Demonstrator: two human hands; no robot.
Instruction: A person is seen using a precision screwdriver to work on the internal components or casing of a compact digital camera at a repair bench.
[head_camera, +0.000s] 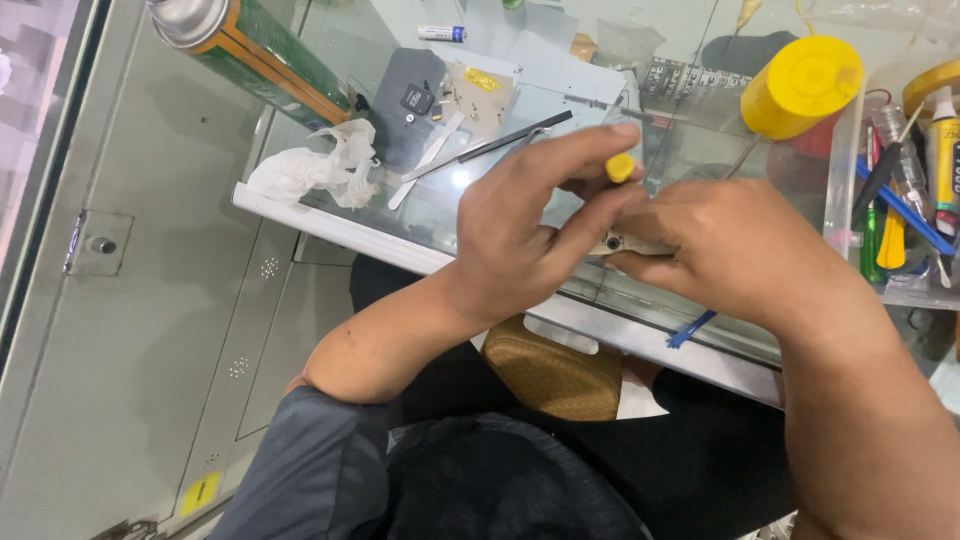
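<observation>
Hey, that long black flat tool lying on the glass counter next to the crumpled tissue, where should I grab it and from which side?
Probably by the free end of the black flat tool, near the far upper right tip. It lies flat and slanted on the glass counter, and its lower end crosses a white strip, so come from above and pinch its long edges. The left hand is nearest.

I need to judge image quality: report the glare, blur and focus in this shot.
Head view: bright glare on the glass counter beside the crumpled tissue; left hand and right hand fairly sharp; green spray can at the top edge soft, stretched by wide-angle distortion.
</observation>
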